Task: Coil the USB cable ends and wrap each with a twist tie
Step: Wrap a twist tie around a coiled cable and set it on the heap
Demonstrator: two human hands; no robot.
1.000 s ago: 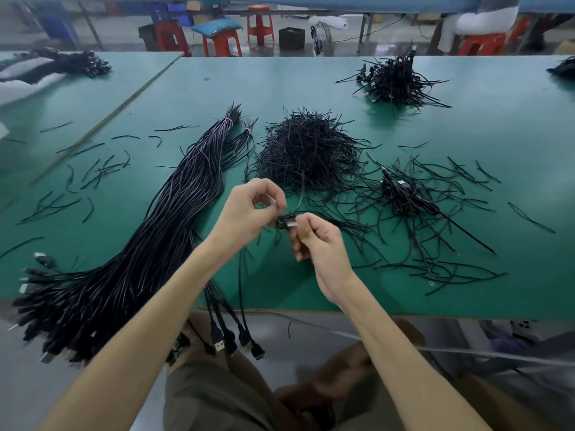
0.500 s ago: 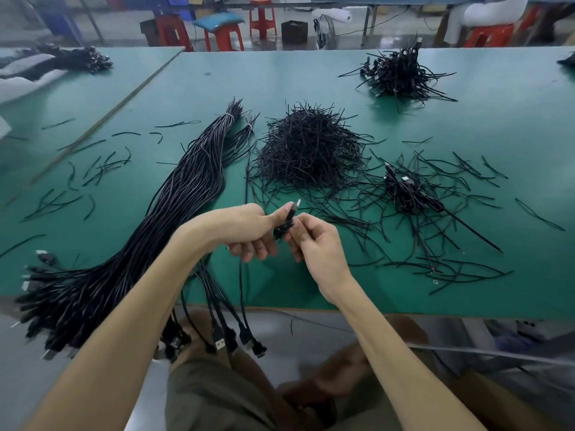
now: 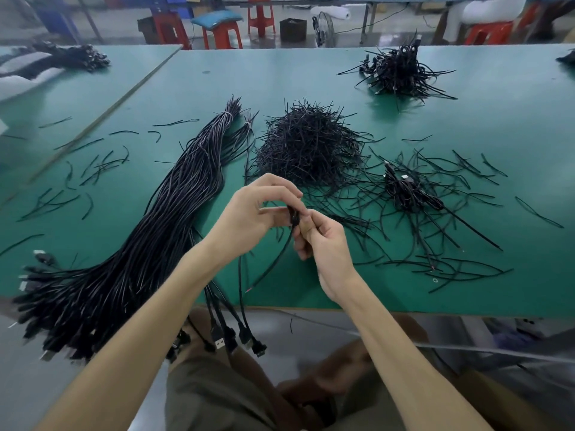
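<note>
Above the green table's near edge, my left hand (image 3: 249, 217) and my right hand (image 3: 323, 241) meet and both pinch one black USB cable (image 3: 280, 256) at its small coiled end (image 3: 294, 217). The cable's free tail hangs down and to the left from my fingers. A big mound of black twist ties (image 3: 308, 144) lies just beyond my hands. A long bundle of uncoiled black USB cables (image 3: 149, 237) stretches along the left, its plugs hanging over the table edge. Whether a twist tie is in my fingers I cannot tell.
A small heap of tied cables (image 3: 407, 191) lies to the right among scattered ties. Another heap of cables (image 3: 398, 73) sits at the far right. Loose ties (image 3: 93, 166) litter the table's left side. Red stools (image 3: 222, 32) stand beyond the green table (image 3: 497, 135).
My hands have lifted slightly and the coiled end has turned upright between them. The cable's tail now swings free below my fingers.
</note>
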